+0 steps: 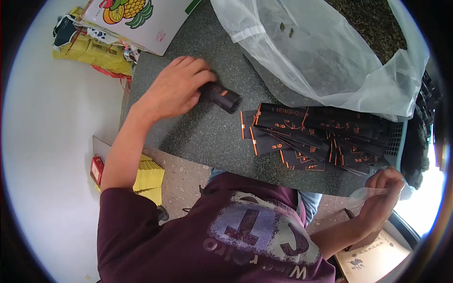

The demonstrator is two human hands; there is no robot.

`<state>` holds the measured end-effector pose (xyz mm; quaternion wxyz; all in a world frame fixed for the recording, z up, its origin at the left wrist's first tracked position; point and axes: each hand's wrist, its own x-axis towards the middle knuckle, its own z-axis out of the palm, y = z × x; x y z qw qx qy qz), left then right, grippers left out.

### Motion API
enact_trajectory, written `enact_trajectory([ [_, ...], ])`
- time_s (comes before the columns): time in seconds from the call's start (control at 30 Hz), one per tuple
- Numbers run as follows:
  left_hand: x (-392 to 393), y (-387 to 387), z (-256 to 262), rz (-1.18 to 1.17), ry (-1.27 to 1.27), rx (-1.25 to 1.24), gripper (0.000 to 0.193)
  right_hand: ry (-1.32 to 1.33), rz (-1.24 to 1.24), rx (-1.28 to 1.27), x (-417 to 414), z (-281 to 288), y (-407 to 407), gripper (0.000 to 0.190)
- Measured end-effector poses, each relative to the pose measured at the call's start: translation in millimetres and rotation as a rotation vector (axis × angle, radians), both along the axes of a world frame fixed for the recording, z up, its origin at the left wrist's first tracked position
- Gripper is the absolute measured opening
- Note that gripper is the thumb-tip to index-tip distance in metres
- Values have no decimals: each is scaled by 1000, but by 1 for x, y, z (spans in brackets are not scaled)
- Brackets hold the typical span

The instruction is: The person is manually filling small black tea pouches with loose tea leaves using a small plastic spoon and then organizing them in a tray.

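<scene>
My left hand (180, 86) grips a black pouch (224, 98) with orange marks, held over the grey speckled tabletop (205, 141). The pouch bulges into a rounded, tube-like shape, its end facing right; slight blur softens it. At the right, beside the table's front corner, my right hand (382, 201) holds a translucent plastic scoop or shallow cup (366, 195). I cannot tell what, if anything, is in it. Between the hands lies a loose pile of flat black pouches (300, 138) with orange edges and print.
Behind the pile, a large clear plastic bag (311, 67) holds dark dried leaves (364, 24). A green plastic basket (401, 141) shows beneath it. A fruit-printed carton (155, 24) stands back left, beside yellow bundles (95, 53). More yellow stacks (148, 177) and a red box (96, 169) sit lower left.
</scene>
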<state>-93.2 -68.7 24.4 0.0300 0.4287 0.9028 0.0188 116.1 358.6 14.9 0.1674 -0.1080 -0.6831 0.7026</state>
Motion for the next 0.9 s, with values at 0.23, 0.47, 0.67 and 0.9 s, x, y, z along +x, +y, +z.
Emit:
enact_trajectory([
  [0.23, 18, -31, -17, 295, -252, 343, 28, 50, -35, -41, -16, 2, -13, 37],
  [0.47, 51, 58, 11, 118, -183, 850, 26, 273, 217, -276, -33, 21, -25, 30],
  [0.67, 56, 110, 13, -46, 167, 983, 24, 292, 155, -145, -33, 54, -47, 28],
  [0.9, 56, 129, 15, -115, 312, 1002, 25, 331, 68, 69, -24, 66, -56, 34],
])
